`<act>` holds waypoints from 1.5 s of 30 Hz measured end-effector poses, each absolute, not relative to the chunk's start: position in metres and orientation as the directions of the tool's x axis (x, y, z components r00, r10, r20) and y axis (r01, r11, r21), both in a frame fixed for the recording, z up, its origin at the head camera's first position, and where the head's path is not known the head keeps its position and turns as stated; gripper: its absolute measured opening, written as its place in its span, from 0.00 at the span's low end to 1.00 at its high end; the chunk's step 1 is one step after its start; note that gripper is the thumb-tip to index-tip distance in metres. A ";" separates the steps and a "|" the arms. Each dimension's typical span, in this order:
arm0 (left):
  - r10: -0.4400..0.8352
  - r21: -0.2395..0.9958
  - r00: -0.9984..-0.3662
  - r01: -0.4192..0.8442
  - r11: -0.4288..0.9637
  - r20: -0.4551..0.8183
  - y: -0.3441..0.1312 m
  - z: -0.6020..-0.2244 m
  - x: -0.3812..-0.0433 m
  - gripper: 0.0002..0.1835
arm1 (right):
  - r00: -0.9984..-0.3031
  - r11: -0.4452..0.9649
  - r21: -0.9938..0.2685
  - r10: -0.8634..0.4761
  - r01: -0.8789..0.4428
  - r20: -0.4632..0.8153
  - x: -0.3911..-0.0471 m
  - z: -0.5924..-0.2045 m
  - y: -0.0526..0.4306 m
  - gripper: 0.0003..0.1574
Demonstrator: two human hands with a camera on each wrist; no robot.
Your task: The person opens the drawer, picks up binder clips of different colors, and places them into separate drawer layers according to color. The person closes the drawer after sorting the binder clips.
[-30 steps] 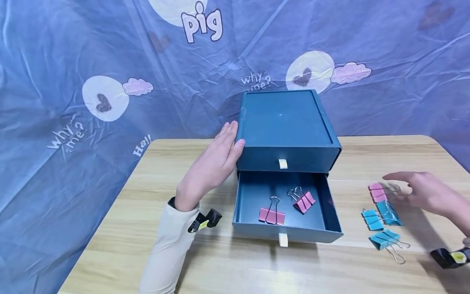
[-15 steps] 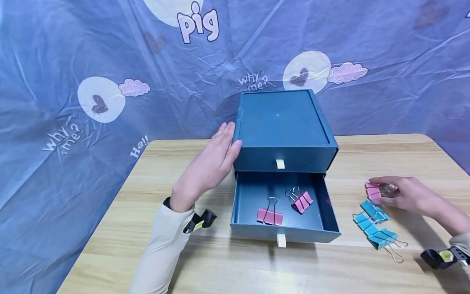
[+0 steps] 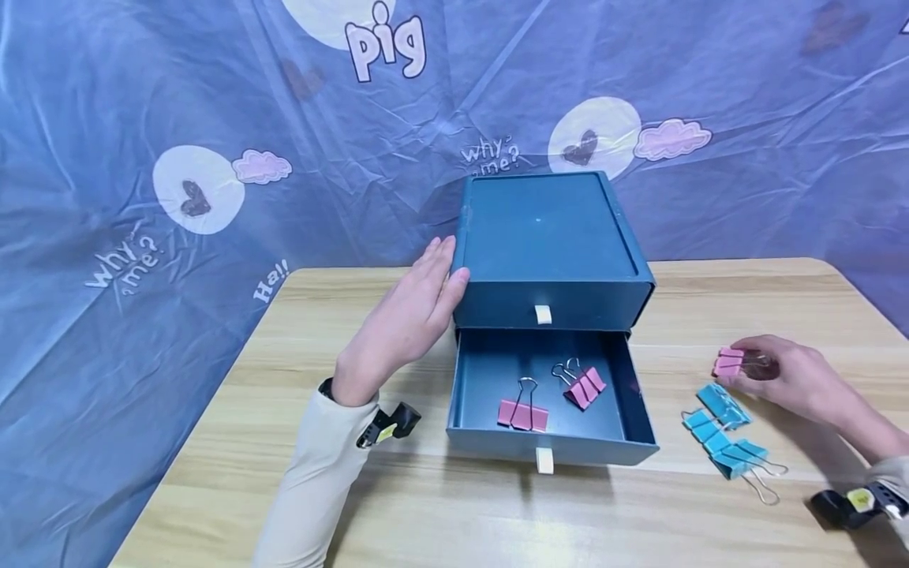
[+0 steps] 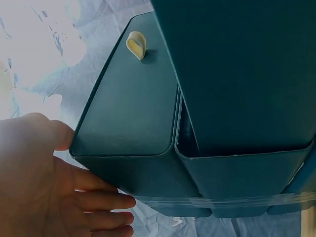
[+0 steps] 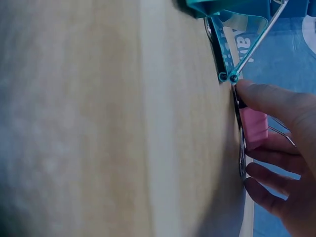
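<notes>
On the right of the table my right hand (image 3: 798, 375) pinches a pink binder clip (image 3: 728, 362) between thumb and fingers. In the right wrist view that pink clip (image 5: 254, 127) shows its wire handles, with a teal clip just past the thumb. My left hand (image 3: 401, 315) lies with straight fingers against the left side of a dark blue drawer box (image 3: 554, 229); the left wrist view shows the thumb and fingers at its corner. The lower drawer (image 3: 554, 451) is pulled out. Inside it lie two pink binder clips, one flat (image 3: 523, 415) and one tilted (image 3: 585, 388).
Several teal binder clips (image 3: 724, 405) lie close together just in front of the right hand, wire handles sticking out. The upper drawer (image 3: 554, 306) is closed, with a pale pull tab. Behind the table (image 3: 341, 315) hangs a blue printed cloth (image 3: 398, 158).
My right hand came down onto the pink clip, pinched it and shifted it slightly away from the teal clips. The teal clips got nudged together. My left hand stayed against the box.
</notes>
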State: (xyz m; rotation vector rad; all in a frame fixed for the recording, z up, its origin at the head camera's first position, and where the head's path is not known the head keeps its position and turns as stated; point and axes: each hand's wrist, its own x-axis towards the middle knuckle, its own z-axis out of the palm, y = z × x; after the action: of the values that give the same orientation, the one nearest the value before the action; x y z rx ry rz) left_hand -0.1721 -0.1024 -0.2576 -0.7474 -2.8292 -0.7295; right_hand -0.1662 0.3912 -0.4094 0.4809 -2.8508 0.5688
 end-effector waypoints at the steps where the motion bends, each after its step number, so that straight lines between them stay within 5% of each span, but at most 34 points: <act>1: 0.433 0.421 -0.869 0.494 0.760 0.239 -0.103 -0.258 -0.172 0.34 | -0.929 0.874 -0.341 -0.268 -0.345 0.254 -0.166 -0.408 0.390 0.35; 10: 0.436 0.425 -0.865 0.502 0.754 0.248 -0.103 -0.258 -0.172 0.34 | -0.883 0.905 -0.196 -0.288 -0.377 0.371 -0.159 -0.385 0.373 0.34; 18: 0.436 0.421 -0.868 0.497 0.759 0.237 -0.103 -0.258 -0.172 0.34 | -0.769 0.871 -0.028 -0.418 -0.491 0.484 -0.150 -0.364 0.352 0.29; 27: 0.440 0.415 -0.869 0.495 0.763 0.228 -0.102 -0.256 -0.172 0.34 | -0.628 0.803 0.088 -0.525 -0.590 0.575 -0.144 -0.350 0.331 0.47; 45: 0.434 0.416 -0.876 0.481 0.771 0.209 -0.102 -0.254 -0.171 0.35 | -0.600 0.788 0.009 -0.475 -0.615 0.644 -0.119 -0.303 0.289 0.52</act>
State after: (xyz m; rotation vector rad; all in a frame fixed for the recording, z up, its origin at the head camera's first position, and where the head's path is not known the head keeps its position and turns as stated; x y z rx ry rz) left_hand -0.1714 -0.1021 -0.2543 -0.7413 -2.8611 -0.7144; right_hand -0.1188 0.2889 -0.3028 0.8046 -2.3279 0.2821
